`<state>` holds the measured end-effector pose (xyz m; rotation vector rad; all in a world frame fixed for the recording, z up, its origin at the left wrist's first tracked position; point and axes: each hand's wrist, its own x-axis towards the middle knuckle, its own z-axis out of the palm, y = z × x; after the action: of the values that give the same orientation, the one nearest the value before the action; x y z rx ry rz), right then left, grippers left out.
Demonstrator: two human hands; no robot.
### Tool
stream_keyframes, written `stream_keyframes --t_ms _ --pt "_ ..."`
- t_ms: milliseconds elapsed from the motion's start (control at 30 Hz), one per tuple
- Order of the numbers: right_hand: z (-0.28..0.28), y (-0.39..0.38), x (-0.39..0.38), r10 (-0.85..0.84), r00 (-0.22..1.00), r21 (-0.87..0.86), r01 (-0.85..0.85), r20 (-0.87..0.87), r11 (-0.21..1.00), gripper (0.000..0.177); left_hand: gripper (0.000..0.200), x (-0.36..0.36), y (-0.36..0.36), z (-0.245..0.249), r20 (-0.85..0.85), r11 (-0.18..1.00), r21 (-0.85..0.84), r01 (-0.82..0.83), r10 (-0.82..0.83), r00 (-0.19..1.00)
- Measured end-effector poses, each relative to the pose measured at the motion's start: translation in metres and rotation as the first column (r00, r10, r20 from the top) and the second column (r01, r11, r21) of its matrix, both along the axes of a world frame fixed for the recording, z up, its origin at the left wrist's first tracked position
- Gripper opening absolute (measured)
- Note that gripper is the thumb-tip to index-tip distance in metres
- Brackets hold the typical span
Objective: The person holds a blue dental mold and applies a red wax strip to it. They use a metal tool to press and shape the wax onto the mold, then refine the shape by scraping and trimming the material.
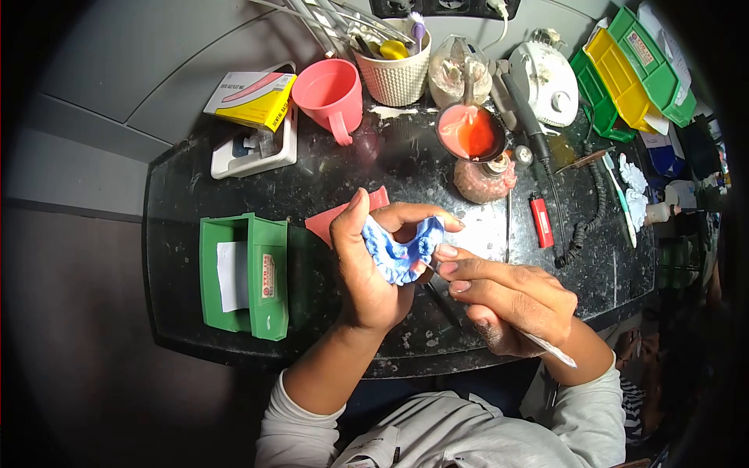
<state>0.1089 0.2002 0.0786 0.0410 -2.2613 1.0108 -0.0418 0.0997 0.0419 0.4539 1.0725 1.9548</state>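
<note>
My left hand (367, 288) is wrapped around a blue dental cast (390, 261), a horseshoe-shaped model with teeth, held above the bench. A small patch of pink shows on its front part. In my right hand (515, 300) is a slim dental hand tool (550, 348); its flat pale end sticks out below the palm. The tool's thin tip reaches the right front of the cast, though my fingers partly hide the contact. Behind my left hand lies a pink wax sheet (331, 222), partly covered.
A pan of melted pink-red wax (468, 131) sits over a burner (485, 183) beyond my hands. A red lighter (541, 221) and toothbrush (622, 201) lie right. A green bin (269, 281) stands left; a pink mug (328, 90) and yellow-white box (250, 97) stand behind.
</note>
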Motion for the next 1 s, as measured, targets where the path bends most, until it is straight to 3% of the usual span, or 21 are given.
stream_keyframes --t_ms 33,100,233,300,433,500,633,733,800,833,933,1000 --pt "0.0 0.0 0.0 0.0 1.0 0.0 0.0 -0.003 1.0 0.014 0.079 -0.001 -0.001 0.0 -0.003 1.0 0.0 0.0 0.0 1.0" --pt "-0.001 -0.001 -0.001 -0.025 1.0 0.02 0.025 -0.014 0.999 0.013 0.085 -0.005 -0.004 -0.003 0.279 0.981 0.114 0.155 -0.181 0.943" --pt "-0.003 0.0 0.0 -0.049 0.999 0.065 0.051 -0.023 0.997 0.014 0.084 -0.007 -0.002 -0.001 0.318 0.982 0.066 0.175 -0.187 0.929" --pt "-0.001 0.002 -0.001 -0.05 0.998 0.085 0.052 -0.028 0.995 0.017 0.083 -0.006 0.001 0.003 0.19 0.985 -0.064 0.16 -0.146 0.971" --pt "0.003 0.008 0.005 -0.087 0.995 0.018 0.088 -0.052 0.996 0.028 0.079 -0.007 0.002 -0.002 0.149 0.993 -0.064 0.102 -0.091 0.985" --pt "-0.002 0.01 0.002 -0.099 0.99 -0.033 0.096 -0.101 0.995 0.028 0.078 -0.007 0.003 -0.005 0.027 0.994 -0.082 0.073 -0.071 0.997" --pt "-0.006 0.013 -0.003 -0.136 0.977 -0.137 0.114 -0.164 0.984 0.029 0.081 -0.003 0.003 0.002 0.042 0.997 -0.075 0.035 -0.032 0.999" --pt "-0.007 0.015 0.001 -0.082 0.984 -0.23 0.044 -0.157 0.972 0.026 0.079 -0.006 0.002 -0.001 -0.06 0.999 0.046 0.02 -0.017 0.998" --pt "-0.012 0.013 0.0 -0.035 0.969 -0.421 -0.072 -0.243 0.904 0.025 0.078 -0.005 0.003 -0.001 -0.062 0.972 0.233 -0.003 0.018 0.998" --pt "-0.014 0.013 0.0 -0.02 0.957 -0.504 -0.134 -0.288 0.853 0.025 0.078 -0.004 0.003 0.0 -0.063 0.972 0.235 0.0 0.015 0.998" --pt "-0.014 0.016 0.002 -0.058 0.944 -0.586 -0.152 -0.324 0.796 0.026 0.084 0.001 0.006 0.004 -0.374 0.969 0.248 -0.012 0.107 0.921" --pt "-0.015 0.018 0.002 -0.074 0.942 -0.56 -0.13 -0.327 0.818 0.025 0.093 0.001 0.002 0.005 -0.369 0.971 0.235 0.04 0.052 0.928"
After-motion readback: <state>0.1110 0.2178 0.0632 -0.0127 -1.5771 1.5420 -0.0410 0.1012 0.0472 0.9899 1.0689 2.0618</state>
